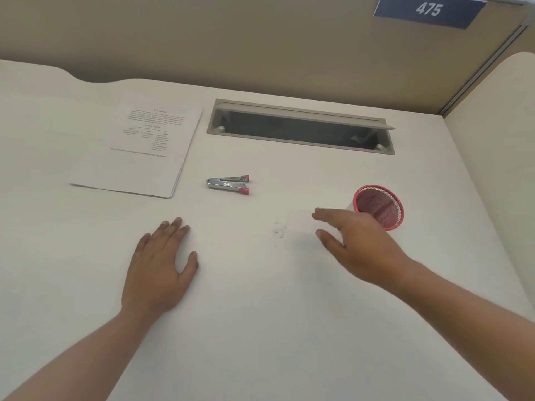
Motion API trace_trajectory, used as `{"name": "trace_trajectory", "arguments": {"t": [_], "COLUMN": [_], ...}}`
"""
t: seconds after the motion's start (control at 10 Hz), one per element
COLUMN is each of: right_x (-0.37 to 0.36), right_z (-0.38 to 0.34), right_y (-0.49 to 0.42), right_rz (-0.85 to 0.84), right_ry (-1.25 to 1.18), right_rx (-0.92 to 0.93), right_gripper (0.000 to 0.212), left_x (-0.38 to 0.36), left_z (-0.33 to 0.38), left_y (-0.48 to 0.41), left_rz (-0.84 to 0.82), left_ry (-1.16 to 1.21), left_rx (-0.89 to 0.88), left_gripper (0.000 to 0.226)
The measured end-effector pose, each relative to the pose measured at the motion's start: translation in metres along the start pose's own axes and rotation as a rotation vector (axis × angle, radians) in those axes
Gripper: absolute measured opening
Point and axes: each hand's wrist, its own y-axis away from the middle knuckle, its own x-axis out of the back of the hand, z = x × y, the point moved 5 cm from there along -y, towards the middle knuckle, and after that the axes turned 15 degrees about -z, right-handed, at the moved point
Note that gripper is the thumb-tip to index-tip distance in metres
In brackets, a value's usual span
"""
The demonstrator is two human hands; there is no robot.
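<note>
A silver stapler (228, 185) with pink ends lies on its side on the white desk (260, 314), near the middle. A stack of printed paper sheets (139, 146) lies to its left. A red mesh cup (379, 206) stands at the right. My left hand (160, 270) rests flat on the desk, palm down, fingers straight. My right hand (359, 241) hovers just left of the mesh cup with fingers extended and holds nothing. A few tiny pale bits (279, 228), perhaps staples, lie between my hands.
An open cable hatch (301, 127) with a raised flap is sunk into the desk behind the stapler. Beige partition walls (260, 39) close the back and right side. A blue sign reading 475 (428, 10) hangs at the upper right.
</note>
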Motion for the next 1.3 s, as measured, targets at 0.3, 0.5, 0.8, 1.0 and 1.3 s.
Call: {"name": "trace_trajectory", "arguments": {"t": [0.3,0.5,0.8,1.0,1.3], "right_x": [-0.129,-0.108,-0.046,-0.054,-0.065], "right_z": [-0.014,-0.039,0.009,-0.014,-0.017], "right_y": [0.009,-0.056,-0.091,-0.100,-0.075], "right_rz": [-0.246,-0.128,0.048,-0.031,-0.108], "right_ry": [0.108,-0.068,-0.079,0.201,0.093], "right_rx": [-0.090,-0.038,-0.199,-0.032,0.176], "right_gripper": [0.104,0.097,0.053,0.040,0.052], "left_x": [0.001,0.001,0.001,0.001,0.000], "left_z": [0.000,0.001,0.000,0.000,-0.001], "left_y": [0.000,0.000,0.000,0.000,0.000], "left_rz": [0.019,0.017,0.019,0.012,0.008], "left_ry": [0.010,0.003,0.004,0.001,-0.003], "left_rx": [-0.003,-0.006,-0.002,0.001,0.004], "left_gripper": [0.061,0.060,0.060,0.060,0.060]}}
